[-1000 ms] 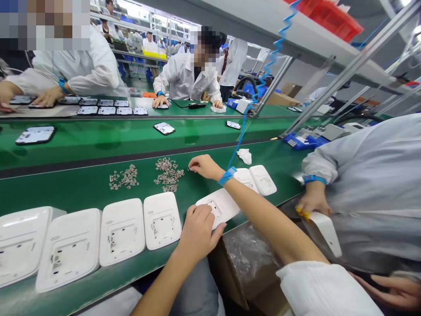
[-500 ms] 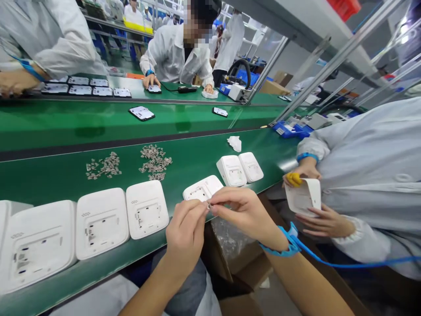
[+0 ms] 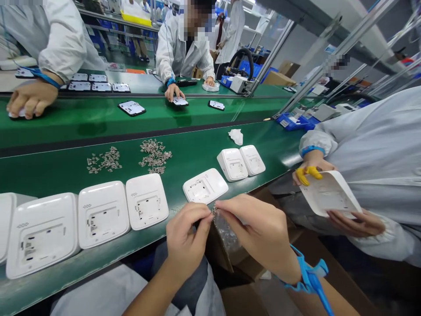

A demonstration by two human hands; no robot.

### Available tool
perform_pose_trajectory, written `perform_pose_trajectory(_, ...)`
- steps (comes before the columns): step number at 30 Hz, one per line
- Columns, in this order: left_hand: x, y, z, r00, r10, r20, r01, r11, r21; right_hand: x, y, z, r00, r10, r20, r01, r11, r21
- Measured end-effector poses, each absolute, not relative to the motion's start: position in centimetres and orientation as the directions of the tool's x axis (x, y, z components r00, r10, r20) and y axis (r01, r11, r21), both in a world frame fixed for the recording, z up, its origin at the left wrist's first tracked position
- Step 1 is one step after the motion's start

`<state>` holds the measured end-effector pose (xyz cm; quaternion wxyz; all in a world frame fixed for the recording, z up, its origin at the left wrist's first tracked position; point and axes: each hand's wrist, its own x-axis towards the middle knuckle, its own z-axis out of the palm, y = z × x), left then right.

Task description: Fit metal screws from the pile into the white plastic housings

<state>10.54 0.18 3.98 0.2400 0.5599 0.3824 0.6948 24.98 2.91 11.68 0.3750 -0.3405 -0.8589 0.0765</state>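
A small metal part (image 3: pixel 214 210) shows between my fingertips, too small to make out its exact kind. My left hand (image 3: pixel 186 237) pinches at it from the left, thumb against forefinger. From the other side my right hand (image 3: pixel 261 232), with a blue strap on its wrist, closes thumb and forefinger on it. Just beyond my fingers a white plastic housing (image 3: pixel 215 181) lies on the green bench. Two loose piles of small metal pieces, a left pile (image 3: pixel 105 160) and a right pile (image 3: pixel 155 156), lie farther back.
Several white housings (image 3: pixel 101 193) line the bench edge at left; two more (image 3: pixel 233 175) stand at right. A crumpled white scrap (image 3: pixel 236 136) lies behind them. A cardboard box (image 3: pixel 241 267) is below the edge. At right a co-worker holds a white shell (image 3: pixel 329 193); others work across the green belt (image 3: pixel 98 118).
My hands have shifted slightly, my right wrist moving lower and right, both still pinching. Across the belt, one co-worker's hand moved a flat panel onto it. The co-worker at right has turned the shell.
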Motion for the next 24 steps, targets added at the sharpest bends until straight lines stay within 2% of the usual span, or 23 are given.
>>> perform_pose_trajectory(3,10.9,0.4,4.0,-0.258,0.789,0.558,0.051,-0.565,0.823,24.7,3.0,11.6,-0.478,0.628,0.614,0.501,0.769,-0.397)
perform_pose_trajectory(9,11.1,0.2,3.9,-0.242,0.809,0.536,-0.033,-0.559,0.829,24.1,2.7,11.3,-0.380,0.685,0.622,0.592,0.697,-0.406)
perform_pose_trajectory(13,10.7,-0.2,3.4,-0.186,0.860,0.475,-0.011,-0.485,0.874,24.7,4.3,10.8,-0.387,0.703,0.597,0.587,0.687,-0.429)
perform_pose_trajectory(19,11.0,0.3,2.2,-0.116,0.911,0.395,0.115,-0.383,0.917,25.7,10.9,7.2,-0.674,0.584,0.452,0.509,0.811,-0.289)
perform_pose_trajectory(21,11.2,1.0,1.7,-0.068,0.884,0.463,0.229,-0.438,0.870,25.4,12.9,6.0,-0.758,0.523,0.390,0.476,0.852,-0.218)
perform_pose_trajectory(24,11.3,2.3,0.9,0.038,0.826,0.562,0.472,-0.511,0.719,24.7,15.0,5.1,-0.843,0.446,0.301,0.423,0.895,-0.142)
